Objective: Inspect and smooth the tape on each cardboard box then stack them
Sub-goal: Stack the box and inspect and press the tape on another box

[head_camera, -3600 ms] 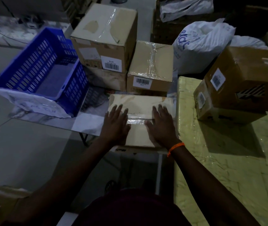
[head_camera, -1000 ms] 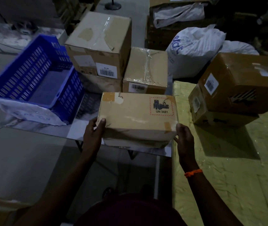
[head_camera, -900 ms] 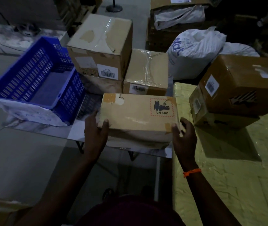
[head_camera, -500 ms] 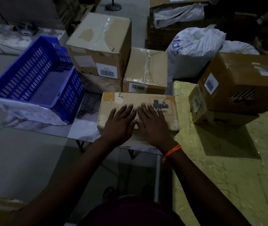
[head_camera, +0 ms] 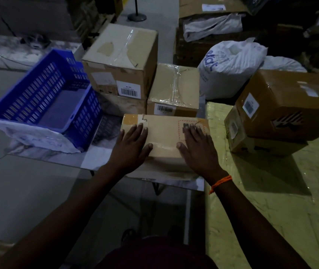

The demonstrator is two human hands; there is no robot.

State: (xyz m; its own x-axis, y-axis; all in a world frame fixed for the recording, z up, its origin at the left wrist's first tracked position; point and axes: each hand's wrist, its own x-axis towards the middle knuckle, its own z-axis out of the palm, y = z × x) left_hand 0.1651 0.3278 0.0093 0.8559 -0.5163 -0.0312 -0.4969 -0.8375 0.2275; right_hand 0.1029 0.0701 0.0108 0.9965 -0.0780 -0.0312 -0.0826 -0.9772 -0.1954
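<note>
A flat cardboard box point(head_camera: 164, 133) with a red-bordered UN label lies on the small table in front of me. My left hand point(head_camera: 130, 145) presses flat on its left part, fingers straight. My right hand point(head_camera: 198, 146) lies flat on its right part, over the label, with an orange band at the wrist. A strip of clear tape point(head_camera: 163, 145) shows between my thumbs. Behind stand a tall taped box point(head_camera: 121, 61) on another box and a lower taped box point(head_camera: 174, 88). Two stacked boxes point(head_camera: 282, 105) sit at the right.
A blue plastic crate point(head_camera: 44, 98) sits on the table's left part. A yellow-covered surface point(head_camera: 271, 191) runs along the right. White sacks point(head_camera: 230, 65) and more cartons stand behind. Bare floor lies at the left.
The box was turned over and set down with its labelled face up. Both hands came together flat on top, then slid apart toward its left and right ends.
</note>
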